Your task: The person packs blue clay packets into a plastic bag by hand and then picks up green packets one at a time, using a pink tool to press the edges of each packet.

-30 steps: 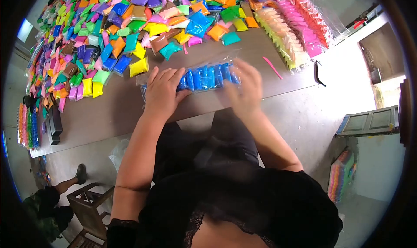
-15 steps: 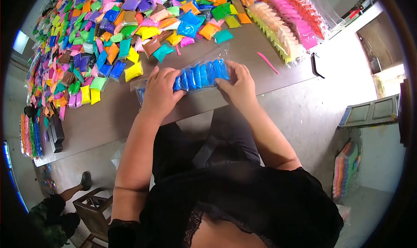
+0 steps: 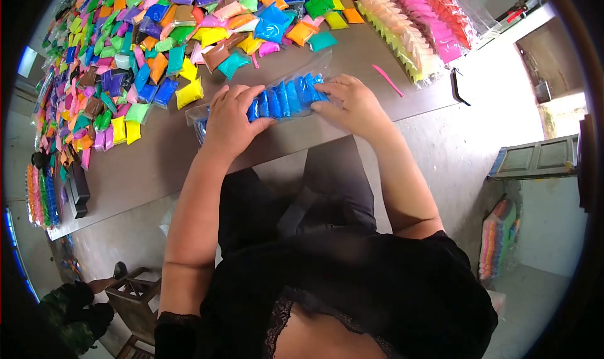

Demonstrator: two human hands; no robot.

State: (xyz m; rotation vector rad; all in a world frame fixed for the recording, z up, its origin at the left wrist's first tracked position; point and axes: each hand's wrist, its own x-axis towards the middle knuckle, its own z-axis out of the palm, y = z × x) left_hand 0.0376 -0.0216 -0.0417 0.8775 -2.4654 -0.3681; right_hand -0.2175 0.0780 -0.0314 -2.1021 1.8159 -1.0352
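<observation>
A clear plastic bag with a row of small blue packets (image 3: pixel 286 100) lies near the table's front edge, its packets standing side by side. My left hand (image 3: pixel 234 117) is closed around its left part, thumb on the near side and fingers over the far side. At the right end, my right hand (image 3: pixel 352 104) pinches the row, with fingers above and thumb below; it is slightly blurred. Loose clear film sticks out beyond both ends of the row.
A big heap of colourful packets (image 3: pixel 167 44) covers the table's far left. Filled bags of pink packets (image 3: pixel 434 32) and yellow-green packets (image 3: pixel 402 41) lie at the far right. A pink plastic tool (image 3: pixel 388 80) is on the table (image 3: pixel 145 170). A stool (image 3: pixel 135 296) and another person's leg are lower left.
My right hand has shifted slightly right and its fingers have moved on the bag's end. The row of blue packets tilts a little more. My left hand keeps its hold.
</observation>
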